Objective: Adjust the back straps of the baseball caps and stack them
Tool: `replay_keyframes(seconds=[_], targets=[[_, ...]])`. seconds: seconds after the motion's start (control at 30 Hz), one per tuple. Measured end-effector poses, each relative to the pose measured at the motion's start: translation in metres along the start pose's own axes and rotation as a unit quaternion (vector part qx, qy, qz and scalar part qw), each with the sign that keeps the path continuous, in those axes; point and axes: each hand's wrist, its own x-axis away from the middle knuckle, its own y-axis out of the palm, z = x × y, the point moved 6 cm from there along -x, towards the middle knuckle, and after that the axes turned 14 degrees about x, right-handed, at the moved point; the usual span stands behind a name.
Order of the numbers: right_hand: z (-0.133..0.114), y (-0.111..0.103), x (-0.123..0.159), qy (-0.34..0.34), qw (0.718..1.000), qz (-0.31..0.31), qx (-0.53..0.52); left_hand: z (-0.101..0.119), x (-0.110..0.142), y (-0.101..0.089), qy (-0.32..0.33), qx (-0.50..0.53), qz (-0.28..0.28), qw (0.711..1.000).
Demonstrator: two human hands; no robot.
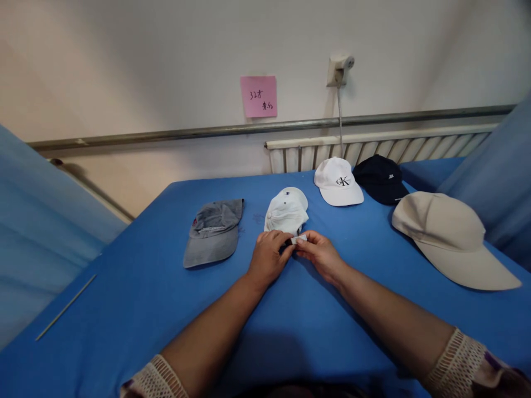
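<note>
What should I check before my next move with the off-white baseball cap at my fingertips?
1. Small white strip held: ok, in the right hand's fingers.
2. Left hand at the off-white baseball cap's near edge: ok.
3. Left hand's grip: cannot tell, its fingers hide it.
4. Strip fastened: cannot tell, partly covered.
5. Gray baseball cap clear of hands: ok, apart on the left.
6. White logo cap clear: ok, farther back.

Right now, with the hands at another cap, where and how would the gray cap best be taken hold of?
Probably by the front edge of its brim, with the left hand, the nearer one, coming from the person's side, thumb on top. The gray cap lies with that broad brim toward the person, while its crown looks slumped and would likely give under a pinch.
</note>
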Motion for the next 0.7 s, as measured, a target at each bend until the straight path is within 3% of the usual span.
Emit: replay_keyframes(seconds=[0.27, 0.53, 0.7], targets=[[0.002, -0.013, 0.001, 0.017, 0.995, 0.094, 0.025, -0.006, -0.002, 0.0, -0.018, -0.01, -0.009, 1.0], [0.005, -0.015, -0.002, 0.036, 0.995, 0.089, -0.014, -0.016, -0.001, 0.002, -0.04, 0.077, 0.008, 0.996], [0.008, -0.015, -0.004, 0.06, 0.993, 0.074, -0.064, -0.017, 0.0, 0.003, -0.071, 0.2, 0.033, 0.977]])
